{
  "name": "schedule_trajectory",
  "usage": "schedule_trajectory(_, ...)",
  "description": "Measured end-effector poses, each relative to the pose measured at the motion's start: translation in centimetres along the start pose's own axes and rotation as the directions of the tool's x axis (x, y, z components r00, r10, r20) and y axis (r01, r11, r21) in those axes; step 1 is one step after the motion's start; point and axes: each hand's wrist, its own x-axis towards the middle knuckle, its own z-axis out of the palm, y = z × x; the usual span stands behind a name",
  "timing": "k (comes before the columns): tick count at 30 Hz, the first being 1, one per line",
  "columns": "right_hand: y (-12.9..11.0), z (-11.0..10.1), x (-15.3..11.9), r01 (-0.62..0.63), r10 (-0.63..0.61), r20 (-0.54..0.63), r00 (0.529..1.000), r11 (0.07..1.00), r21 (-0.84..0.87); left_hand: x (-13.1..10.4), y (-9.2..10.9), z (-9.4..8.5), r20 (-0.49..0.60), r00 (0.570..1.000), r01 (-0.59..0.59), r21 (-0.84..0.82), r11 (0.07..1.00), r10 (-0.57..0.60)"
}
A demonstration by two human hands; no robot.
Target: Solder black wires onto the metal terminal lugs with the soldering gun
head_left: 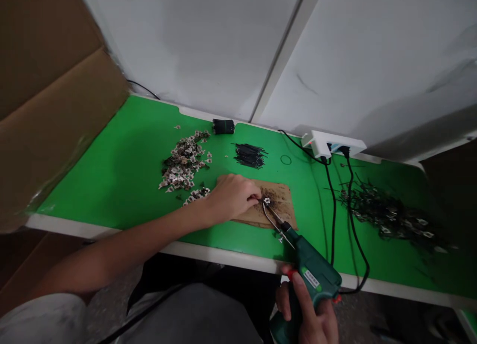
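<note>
1. Where the green matte worktop (pixel 122 170) meets the wall, it carries loose heaps of parts.
2. Brown scorched cardboard pad (pixel 278 205) shields that surface.
3. Right hand (pixel 309 314) is wrapped around the green plastic soldering gun (pixel 316 277), tip angled onto the pad.
4. Left hand (pixel 233 197) pinches closed on a small metal terminal (pixel 267 201), steadying it at the tip.

On the counter (pixel 122 170), my board (pixel 278 200) lies centre; clips pile (pixel 184 162) at ten o'clock, power strip (pixel 331 145) at two.

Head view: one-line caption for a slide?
Right hand aims green soldering gun at small metal part pinched by left hand over brown scorched board.
</note>
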Motion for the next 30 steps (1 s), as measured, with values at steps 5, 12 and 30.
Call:
schedule_trajectory(5, 0.5, 0.0, 0.1, -0.004, 0.004, -0.025, 1.0, 1.0, 0.019, 0.0, 0.6, 0.1, -0.019, 0.997, 0.072, -0.035, 0.997, -0.073)
schedule_trajectory(12, 0.8, 0.1, 0.0, -0.038, 0.039, -0.043, 0.998, 0.999, 0.023, 0.1, 0.8, 0.2, -0.067, 0.995, 0.072, -0.094, 0.993, -0.079)
schedule_trajectory(30, 1.0, 0.4, -0.2, 0.002, 0.001, -0.053, 0.999, 0.999, 0.048, 0.3, 1.4, -0.1, -0.019, 0.995, 0.101, 0.038, 0.994, -0.101)
